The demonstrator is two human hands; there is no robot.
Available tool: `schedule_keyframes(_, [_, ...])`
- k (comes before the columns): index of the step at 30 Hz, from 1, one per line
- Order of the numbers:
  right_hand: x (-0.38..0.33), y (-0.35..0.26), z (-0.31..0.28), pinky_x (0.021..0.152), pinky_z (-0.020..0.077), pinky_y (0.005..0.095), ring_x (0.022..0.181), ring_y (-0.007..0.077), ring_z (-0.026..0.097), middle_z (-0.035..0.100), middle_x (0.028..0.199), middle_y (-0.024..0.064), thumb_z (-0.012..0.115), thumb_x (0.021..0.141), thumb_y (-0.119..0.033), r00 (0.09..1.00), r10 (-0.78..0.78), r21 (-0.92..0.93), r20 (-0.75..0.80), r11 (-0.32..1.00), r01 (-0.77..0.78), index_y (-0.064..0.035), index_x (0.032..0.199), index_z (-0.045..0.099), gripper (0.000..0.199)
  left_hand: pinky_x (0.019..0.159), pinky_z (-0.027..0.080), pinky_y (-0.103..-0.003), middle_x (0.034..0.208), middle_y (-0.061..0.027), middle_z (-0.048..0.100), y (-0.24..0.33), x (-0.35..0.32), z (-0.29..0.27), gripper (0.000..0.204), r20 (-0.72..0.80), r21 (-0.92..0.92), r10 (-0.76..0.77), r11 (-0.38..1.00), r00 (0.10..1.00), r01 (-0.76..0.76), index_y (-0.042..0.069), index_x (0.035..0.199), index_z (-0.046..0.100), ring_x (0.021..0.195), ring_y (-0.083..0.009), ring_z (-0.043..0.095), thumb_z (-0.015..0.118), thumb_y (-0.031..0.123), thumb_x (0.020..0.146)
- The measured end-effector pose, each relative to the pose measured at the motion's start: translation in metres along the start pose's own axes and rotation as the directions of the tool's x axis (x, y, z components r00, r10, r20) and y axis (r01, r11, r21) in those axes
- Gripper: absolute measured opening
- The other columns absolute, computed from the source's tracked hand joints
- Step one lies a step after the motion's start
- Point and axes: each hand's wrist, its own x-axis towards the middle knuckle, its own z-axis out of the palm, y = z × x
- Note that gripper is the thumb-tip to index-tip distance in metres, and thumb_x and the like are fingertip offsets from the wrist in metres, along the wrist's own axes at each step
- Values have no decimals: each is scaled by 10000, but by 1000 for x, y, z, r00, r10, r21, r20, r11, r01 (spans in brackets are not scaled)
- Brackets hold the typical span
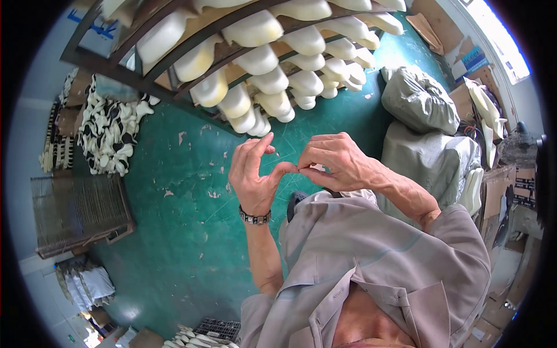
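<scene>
Right hand (336, 158): fingertips pinched together at left thumb; contents, if any, indiscernible. Left hand (250, 174): thumb and fingers apart, nothing visibly held. Cream rounded forms (270, 80): far side, on dark rack (107, 66); probably light, firm, dentable; best gripped around broad ends.

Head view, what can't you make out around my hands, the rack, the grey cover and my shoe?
All in the head view:
Anything between the fingertips of the left hand and right hand: too small, and the fingers cover it.
The top of the rack: cut off by the upper edge.
Whatever is under the grey cover: the fabric hides it.
Most of the dark shoe: hidden by the shirt.
</scene>
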Motion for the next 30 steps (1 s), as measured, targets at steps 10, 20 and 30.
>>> schedule_keyframes(10, [58,-31,99,563,464,311,658,173,567,595,748,64,627,699,24,982,185,226,46,955,-190,-18,795,556,126,754,524,-355,859,-33,658,-50,-31,-77,665,-158,-92,-144,987,977,131,63,1126,701,831,-205,632,906,313,545])
schedule_keyframes(20, [113,-12,151,542,449,259,612,69,543,696,809,41,709,881,-154,917,340,515,208,759,-398,7,935,700,170,787,523,-317,903,-49,674,-117,-26,-126,643,-233,-240,-284,943,930,228,47,1141,706,833,-164,640,902,78,529])
schedule_keyframes(30, [233,31,189,545,468,262,641,137,603,697,807,56,696,828,-87,868,313,321,387,836,-444,4,867,685,99,740,548,-379,804,-34,649,-204,35,-180,658,-258,155,-61,983,964,103,66,1094,709,800,-223,635,908,272,502])
